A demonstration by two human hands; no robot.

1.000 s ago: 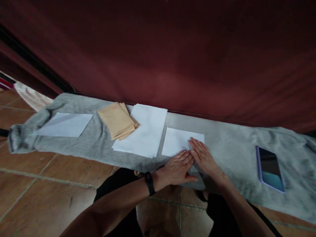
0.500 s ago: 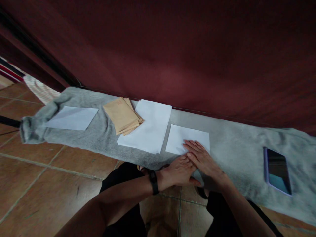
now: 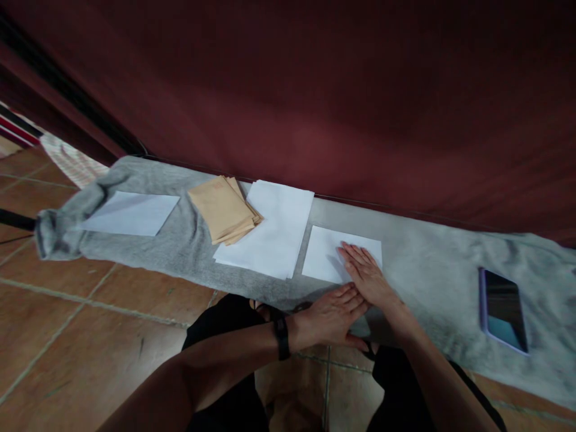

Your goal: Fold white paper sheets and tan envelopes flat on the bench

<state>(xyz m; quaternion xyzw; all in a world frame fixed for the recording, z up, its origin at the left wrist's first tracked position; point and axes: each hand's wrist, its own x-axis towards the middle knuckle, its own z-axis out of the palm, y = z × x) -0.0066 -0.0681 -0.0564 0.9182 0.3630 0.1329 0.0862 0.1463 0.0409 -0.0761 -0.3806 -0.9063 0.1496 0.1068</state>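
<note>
A folded-size sheet of white paper [image 3: 335, 246] lies flat on the grey cloth in front of me. My right hand [image 3: 363, 271] rests on its right part, palm down with the fingers stretched out. Just below, my left hand [image 3: 335, 312] lies flat near the sheet's lower edge, its fingertips meeting the right hand and partly hidden there. Neither hand grips anything. To the left is a stack of larger white sheets [image 3: 279, 234], with a pile of brown envelopes [image 3: 220, 210] overlapping its left side.
Farther left another white sheet [image 3: 132, 213] lies on the grey cloth [image 3: 427, 258]. A phone [image 3: 504, 309] in a purple case sits at the right. Behind the cloth-covered surface hangs a dark red curtain-like sheet [image 3: 315, 120]. Tiled floor [image 3: 90, 336] shows below.
My right hand has slid slightly right across the paper. My left hand has shifted a little right and down, its fingers more visible. The papers, envelopes and phone stay put.
</note>
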